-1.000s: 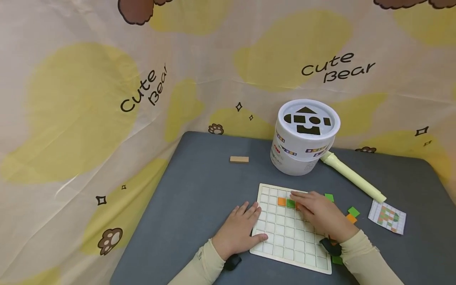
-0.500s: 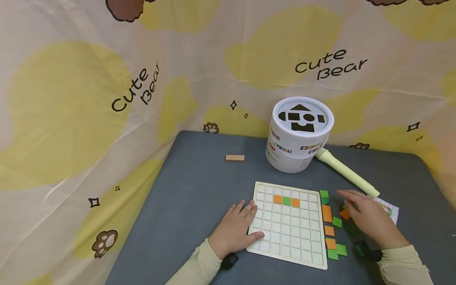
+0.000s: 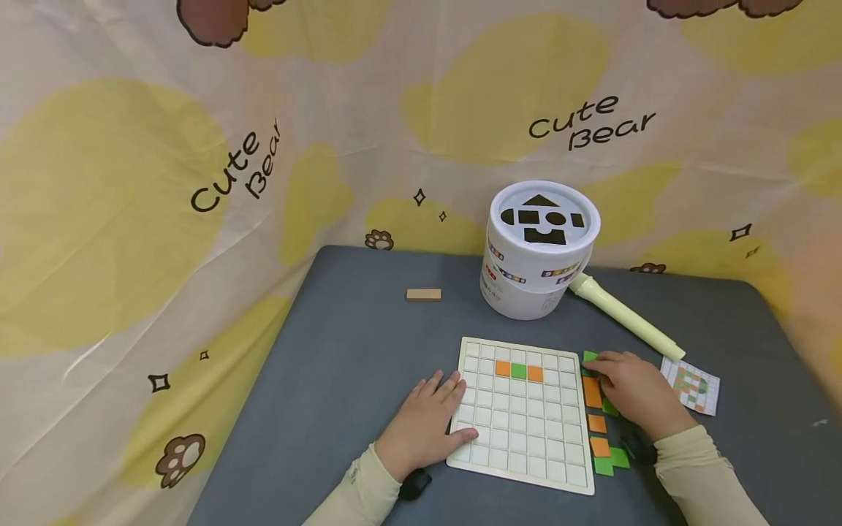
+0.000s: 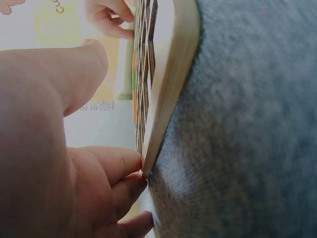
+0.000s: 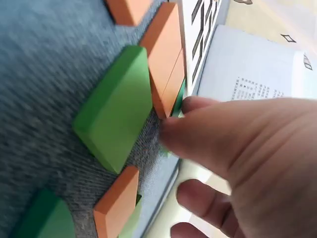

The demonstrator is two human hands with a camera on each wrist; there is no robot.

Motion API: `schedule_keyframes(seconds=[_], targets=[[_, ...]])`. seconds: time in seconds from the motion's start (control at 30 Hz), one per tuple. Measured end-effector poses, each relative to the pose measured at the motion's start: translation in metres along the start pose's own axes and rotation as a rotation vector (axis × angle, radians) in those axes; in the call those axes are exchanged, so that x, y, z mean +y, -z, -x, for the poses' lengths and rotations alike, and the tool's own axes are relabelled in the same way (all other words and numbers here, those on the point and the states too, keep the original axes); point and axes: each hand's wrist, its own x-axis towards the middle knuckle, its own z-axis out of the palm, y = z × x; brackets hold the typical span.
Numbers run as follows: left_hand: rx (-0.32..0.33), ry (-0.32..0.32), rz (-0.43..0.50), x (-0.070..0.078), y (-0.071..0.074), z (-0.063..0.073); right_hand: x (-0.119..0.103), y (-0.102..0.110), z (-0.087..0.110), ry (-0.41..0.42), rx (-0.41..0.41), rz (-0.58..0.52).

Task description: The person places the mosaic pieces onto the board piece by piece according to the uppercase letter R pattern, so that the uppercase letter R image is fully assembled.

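Note:
My left hand [image 3: 424,431] lies with spread fingers on the left edge of a white square grid board [image 3: 520,446]; the left wrist view shows its fingertips [image 4: 131,161] at the board's edge. In the board's second row sit an orange tile [image 3: 503,368], a green tile [image 3: 519,371] and another orange tile [image 3: 535,374]. My right hand [image 3: 641,391] is beyond the board's right edge, thumb and index fingertips right at a green tile [image 3: 590,356], partly covering it. I cannot tell whether they pinch it. In the right wrist view, a nearer green tile [image 5: 119,109] lies below the thumb.
Loose orange tiles [image 3: 597,424] and green tiles [image 3: 604,466] line the board's right side. A pattern card [image 3: 691,386] lies at right, beside a pale yellow tube [image 3: 628,318]. A white bucket [image 3: 539,256] with shape holes stands behind the board. A small wooden block [image 3: 424,294] lies back left.
My right hand left the second orange tile on the board, went right over the loose pieces, then came back left to the green tile by the board's edge. My left hand stays put.

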Motion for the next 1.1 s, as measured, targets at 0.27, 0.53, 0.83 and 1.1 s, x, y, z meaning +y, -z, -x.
schedule_keyframes(seconds=[0.27, 0.53, 0.83, 1.1], targets=[[-0.004, 0.004, -0.003, -0.002, -0.002, 0.006, 0.003, -0.001, -0.003, -0.019, -0.01, 0.042], [-0.014, 0.004, 0.016, 0.001, 0.003, 0.005, -0.006, 0.003, 0.001, -0.198, -0.022, -0.226], [-0.019, 0.02, 0.024, 0.001, 0.005, 0.003, -0.049, 0.003, -0.021, -0.208, -0.086, -0.401], [-0.013, 0.0, 0.013, -0.001, 0.005, 0.004, -0.058, -0.011, -0.027, -0.227, -0.025, -0.287]])
